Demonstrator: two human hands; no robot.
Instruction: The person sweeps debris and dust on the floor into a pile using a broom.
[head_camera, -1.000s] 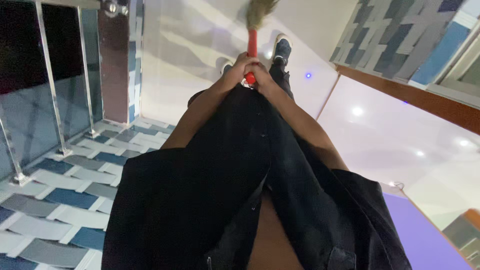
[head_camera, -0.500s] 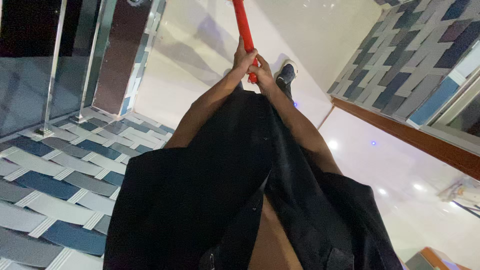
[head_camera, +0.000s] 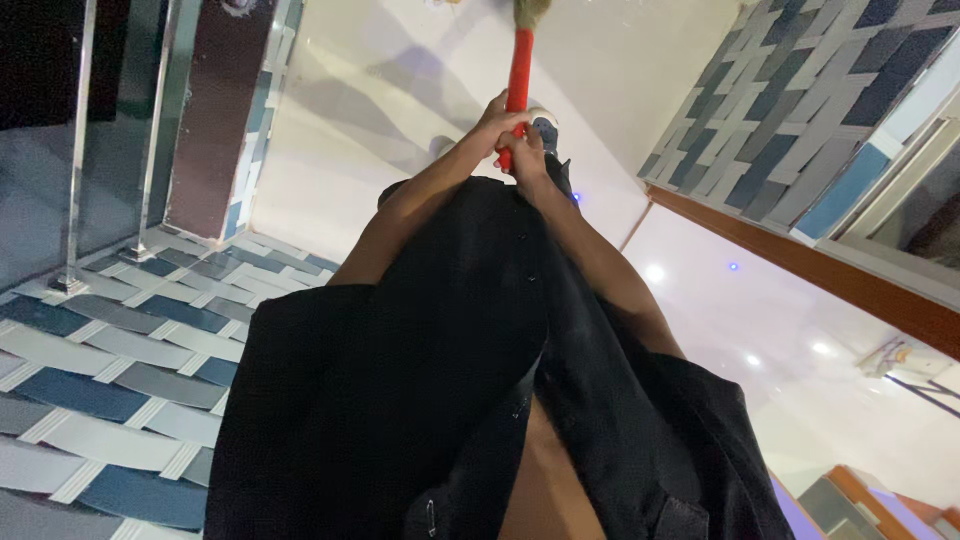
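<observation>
Both my hands grip the red handle of a broom (head_camera: 518, 68) in front of my body. My left hand (head_camera: 497, 122) closes around the handle from the left, and my right hand (head_camera: 528, 148) clasps it just below, from the right. The straw-coloured bristles (head_camera: 529, 12) show at the top edge, over the glossy white floor (head_camera: 370, 130). One dark shoe (head_camera: 545, 130) peeks out just behind my hands. My black open shirt fills the lower middle of the view.
A metal and glass railing (head_camera: 80, 150) with posts stands at the left on blue, grey and white patterned tiles (head_camera: 110, 350). A dark column (head_camera: 215, 110) rises beside it. At the right runs a patterned tiled wall (head_camera: 800, 110) with a brown wooden skirting (head_camera: 800, 265).
The broom has swung so that its bristles show again at the top edge. My hands have shifted slightly right while keeping their grip. The view has tilted a little.
</observation>
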